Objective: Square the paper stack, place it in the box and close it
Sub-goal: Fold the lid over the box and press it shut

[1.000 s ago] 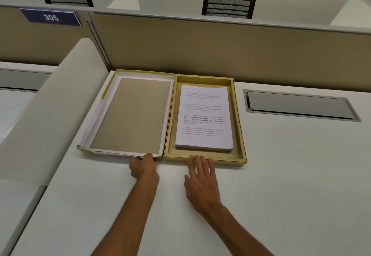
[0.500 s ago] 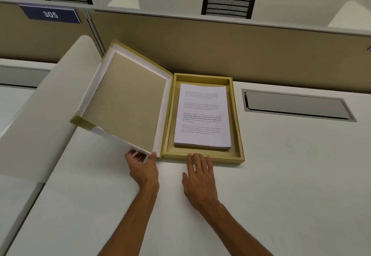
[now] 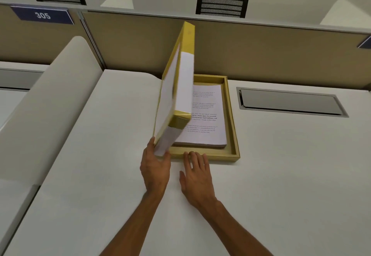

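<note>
A shallow gold box (image 3: 233, 135) lies on the white desk with a squared stack of printed paper (image 3: 208, 119) inside it. The hinged gold-and-white lid (image 3: 177, 95) stands nearly upright over the box's left side, tipped slightly toward the paper and hiding the stack's left part. My left hand (image 3: 155, 167) grips the lid's near corner. My right hand (image 3: 195, 172) lies flat on the desk, fingers apart, fingertips touching the box's front wall.
A tan partition (image 3: 261, 44) rises right behind the box. A grey cable hatch (image 3: 291, 102) is set into the desk to the right. A curved white divider (image 3: 50, 105) borders the desk on the left. Two black chairs stand beyond the partition.
My left hand has swung the lid up from lying flat on the desk's left side to nearly vertical over the box. My right hand has stayed at the box's front.
</note>
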Motion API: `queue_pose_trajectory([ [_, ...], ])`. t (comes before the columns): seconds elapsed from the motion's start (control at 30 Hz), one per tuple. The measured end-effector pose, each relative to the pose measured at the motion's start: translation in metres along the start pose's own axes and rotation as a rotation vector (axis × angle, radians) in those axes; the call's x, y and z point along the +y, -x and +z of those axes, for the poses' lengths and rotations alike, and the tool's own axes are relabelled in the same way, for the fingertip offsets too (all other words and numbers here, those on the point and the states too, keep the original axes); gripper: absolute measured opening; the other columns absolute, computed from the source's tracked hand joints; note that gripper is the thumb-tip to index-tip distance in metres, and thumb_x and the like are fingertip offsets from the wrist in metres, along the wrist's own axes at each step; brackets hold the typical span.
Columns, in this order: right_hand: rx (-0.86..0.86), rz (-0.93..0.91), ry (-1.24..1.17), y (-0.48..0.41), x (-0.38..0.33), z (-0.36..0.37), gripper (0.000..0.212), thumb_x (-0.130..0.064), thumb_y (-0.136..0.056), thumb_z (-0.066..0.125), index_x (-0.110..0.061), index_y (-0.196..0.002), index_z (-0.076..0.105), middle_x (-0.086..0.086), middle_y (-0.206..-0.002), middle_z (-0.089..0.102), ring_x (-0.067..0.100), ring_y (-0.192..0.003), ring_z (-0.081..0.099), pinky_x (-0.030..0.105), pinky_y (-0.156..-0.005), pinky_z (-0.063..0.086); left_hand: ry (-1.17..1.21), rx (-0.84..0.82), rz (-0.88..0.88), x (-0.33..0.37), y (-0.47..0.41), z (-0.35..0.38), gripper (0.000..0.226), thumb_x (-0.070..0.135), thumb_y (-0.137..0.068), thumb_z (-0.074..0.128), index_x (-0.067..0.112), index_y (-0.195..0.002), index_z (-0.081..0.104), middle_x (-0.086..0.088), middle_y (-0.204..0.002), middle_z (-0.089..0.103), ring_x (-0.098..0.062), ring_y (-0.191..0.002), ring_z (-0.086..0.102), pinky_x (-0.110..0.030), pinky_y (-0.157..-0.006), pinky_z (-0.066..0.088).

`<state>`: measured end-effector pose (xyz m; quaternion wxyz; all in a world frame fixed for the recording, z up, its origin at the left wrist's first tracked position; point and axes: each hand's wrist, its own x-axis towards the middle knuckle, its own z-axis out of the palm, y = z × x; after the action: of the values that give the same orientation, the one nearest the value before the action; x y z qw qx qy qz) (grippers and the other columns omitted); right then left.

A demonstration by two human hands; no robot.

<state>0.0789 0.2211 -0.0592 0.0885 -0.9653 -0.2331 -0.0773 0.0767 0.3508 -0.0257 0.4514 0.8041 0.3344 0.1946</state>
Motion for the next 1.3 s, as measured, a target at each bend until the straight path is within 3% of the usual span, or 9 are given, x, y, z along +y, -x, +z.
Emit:
queue_pose_trajectory([
  [0.23, -0.005, 0.065, -0.357, -0.002, 0.006, -0.012, 0.052, -0.022, -0.087, 0.064, -0.008, -0.136, 0.056, 0.012, -0.135, 0.060, 0.029, -0.129, 0.052, 0.051, -0.112, 0.040, -0.331, -0.058, 0.094, 0.009, 0.012, 0.013, 0.066, 0.025, -0.081, 0.077, 0.017, -0.140, 0.048, -0.010, -0.130, 0.057, -0.030, -0.118, 0.057, -0.048, -0.079, 0.055],
  [0.43, -0.059, 0.346, -0.852, 0.001, 0.009, -0.022, 0.065, -0.016, -0.087, 0.071, -0.014, -0.145, 0.042, 0.003, -0.145, 0.052, 0.017, -0.135, 0.045, 0.028, -0.112, 0.038, -0.424, -0.078, 0.095, 0.015, 0.019, 0.024, 0.069, 0.015, -0.078, 0.080, 0.016, -0.139, 0.047, -0.009, -0.136, 0.050, -0.028, -0.126, 0.050, -0.046, -0.075, 0.057],
  [0.57, 0.150, 0.666, -1.279, 0.000, 0.015, -0.033, 0.064, -0.005, -0.082, 0.076, -0.021, -0.135, 0.044, -0.001, -0.128, 0.067, 0.008, -0.121, 0.060, 0.024, -0.100, 0.049, -0.442, -0.105, 0.100, 0.011, 0.021, 0.024, 0.071, 0.014, -0.076, 0.081, 0.017, -0.139, 0.049, -0.008, -0.136, 0.049, -0.027, -0.127, 0.049, -0.045, -0.072, 0.057],
  [0.67, 0.372, 0.868, -1.459, -0.009, 0.028, -0.041, 0.054, -0.005, -0.082, 0.078, -0.017, -0.126, 0.049, 0.006, -0.114, 0.071, 0.018, -0.106, 0.068, 0.022, -0.087, 0.054, -0.472, -0.136, 0.125, 0.009, 0.023, 0.025, 0.072, 0.014, -0.076, 0.082, 0.016, -0.140, 0.049, -0.008, -0.137, 0.048, -0.027, -0.128, 0.048, -0.045, -0.071, 0.058],
  [0.8, 0.548, 1.100, -1.465, -0.020, 0.051, -0.046, 0.043, -0.027, -0.082, 0.081, -0.021, -0.115, 0.053, -0.004, -0.084, 0.074, 0.016, -0.086, 0.067, 0.043, -0.088, 0.055, -0.535, -0.187, 0.140, 0.010, 0.028, 0.027, 0.073, 0.015, -0.079, 0.079, 0.015, -0.144, 0.046, -0.010, -0.142, 0.044, -0.027, -0.131, 0.046, -0.045, -0.073, 0.060],
  [0.9, 0.551, 1.232, -1.343, -0.025, 0.065, -0.045, 0.039, -0.044, -0.083, 0.077, -0.024, -0.111, 0.058, -0.015, -0.066, 0.074, 0.015, -0.080, 0.069, 0.043, -0.081, 0.056, -0.562, -0.217, 0.157, 0.010, 0.033, 0.028, 0.071, 0.010, -0.083, 0.075, 0.013, -0.146, 0.043, -0.013, -0.147, 0.042, -0.029, -0.134, 0.044, -0.045, -0.077, 0.060],
  [1.07, 0.548, 1.237, -1.127, -0.025, 0.075, -0.043, 0.032, -0.039, -0.083, 0.078, -0.018, -0.105, 0.069, 0.003, -0.099, 0.072, 0.005, -0.077, 0.067, 0.018, -0.067, 0.050, -0.621, -0.265, 0.198, 0.007, 0.035, 0.029, 0.073, 0.013, -0.089, 0.067, 0.013, -0.152, 0.031, -0.016, -0.156, 0.032, -0.031, -0.144, 0.031, -0.044, -0.088, 0.057],
  [1.17, 0.508, 1.215, -0.974, -0.024, 0.079, -0.037, 0.033, -0.032, -0.086, 0.077, -0.009, -0.109, 0.073, 0.005, -0.107, 0.058, 0.017, -0.083, 0.062, 0.021, -0.071, 0.049, -0.721, -0.313, 0.242, 0.000, 0.035, 0.029, 0.076, 0.022, -0.095, 0.058, 0.019, -0.156, 0.013, -0.012, -0.162, 0.017, -0.029, -0.149, 0.019, -0.035, -0.094, 0.051],
  [1.3, 0.464, 1.145, -0.865, -0.022, 0.079, -0.033, 0.027, -0.027, -0.091, 0.073, -0.005, -0.107, 0.075, 0.010, -0.103, 0.066, 0.023, -0.088, 0.065, 0.026, -0.071, 0.050, -0.753, -0.343, 0.273, -0.005, 0.035, 0.030, 0.080, 0.024, -0.096, 0.056, 0.022, -0.152, -0.001, -0.012, -0.164, 0.011, -0.031, -0.150, 0.014, -0.034, -0.099, 0.048],
])
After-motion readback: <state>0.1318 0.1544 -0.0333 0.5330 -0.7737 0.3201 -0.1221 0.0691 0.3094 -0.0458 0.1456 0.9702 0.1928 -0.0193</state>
